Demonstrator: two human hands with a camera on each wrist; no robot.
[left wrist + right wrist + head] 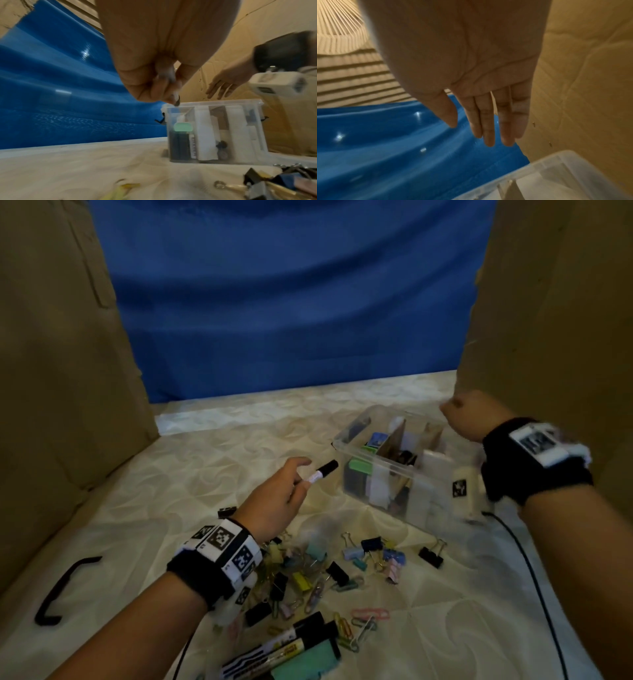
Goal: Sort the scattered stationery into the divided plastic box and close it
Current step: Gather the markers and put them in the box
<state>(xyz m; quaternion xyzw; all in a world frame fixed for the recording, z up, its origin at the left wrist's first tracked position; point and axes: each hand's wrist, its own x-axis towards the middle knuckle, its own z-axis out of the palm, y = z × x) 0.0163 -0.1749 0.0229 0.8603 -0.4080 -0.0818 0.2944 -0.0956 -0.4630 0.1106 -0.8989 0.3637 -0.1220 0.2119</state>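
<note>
Markers (pixel 274 648) and a mint-green eraser (pixel 308 659) lie nearest, with a heap of binder clips (pixel 342 563) and paper clips (pixel 359 621) between them and the clear plastic box (pixel 404 470). Left of the box, the left hand (pixel 274 498) pinches a black-capped marker (pixel 323 470), its tip aimed at the box's left compartment. Over the box's far right corner the right hand (pixel 471 81) hangs flat, fingers straight, holding nothing. Several compartments already hold items; most clips remain out, and I see no lid on the box.
</note>
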